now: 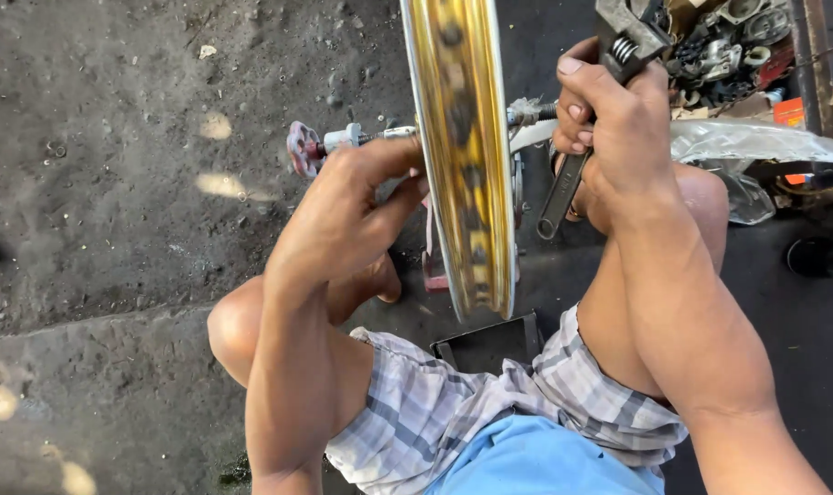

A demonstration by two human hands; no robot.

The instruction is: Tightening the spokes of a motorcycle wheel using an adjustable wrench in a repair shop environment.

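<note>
Two hands flank our gold wheel rim (pixel 462 156), upright between the knees — its axle (pixel 380 136) runs crosswise. Our left hand (pixel 352 206) closes on the axle's left end; our right hand (pixel 609 128) grips a wrench (pixel 563 188) — nearer the hub's right side.

— What do you hold there?

— My right hand (pixel 609 119) is closed around the handle of an adjustable wrench (pixel 581 137); its head is up, beside the golden wheel rim (pixel 462 156). The rim stands on its edge between my knees.

— And the other hand?

— My left hand (pixel 352 206) is on the left side of the rim, the fingers (pixel 393 156) curled at the axle (pixel 370 136). A small red knob (pixel 302 148) sits at the axle's far end.

— What is around you?

— Under me is the dirty concrete floor (pixel 114 183). At the upper right lies a pile of metal engine parts (pixel 728 46), near a clear plastic sheet (pixel 755 142).
</note>
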